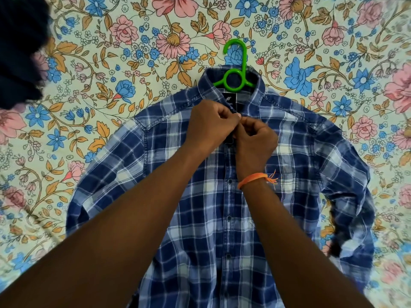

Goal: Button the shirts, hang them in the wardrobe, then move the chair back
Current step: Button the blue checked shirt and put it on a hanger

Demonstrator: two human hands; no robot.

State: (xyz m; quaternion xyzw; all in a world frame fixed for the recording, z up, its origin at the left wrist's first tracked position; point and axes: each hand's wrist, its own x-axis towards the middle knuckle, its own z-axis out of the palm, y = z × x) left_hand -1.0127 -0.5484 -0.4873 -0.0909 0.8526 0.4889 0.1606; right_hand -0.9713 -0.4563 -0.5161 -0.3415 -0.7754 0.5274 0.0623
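Observation:
A blue and white plaid shirt point(295, 152) lies front up on a floral bedsheet, with a green plastic hanger point(236, 70) inside its collar and the hook pointing away from me. Several buttons down the placket below my hands are fastened. My left hand point(209, 125) pinches the left placket edge just under the collar. My right hand point(255, 141), with an orange thread band at the wrist, pinches the right edge against it. The button between my fingertips is hidden.
The floral bedsheet point(111, 85) spreads around the shirt on all sides. A dark navy garment point(20, 47) lies bunched at the top left corner. The shirt's right sleeve folds back near the right edge, with a dark cuff point(335, 247).

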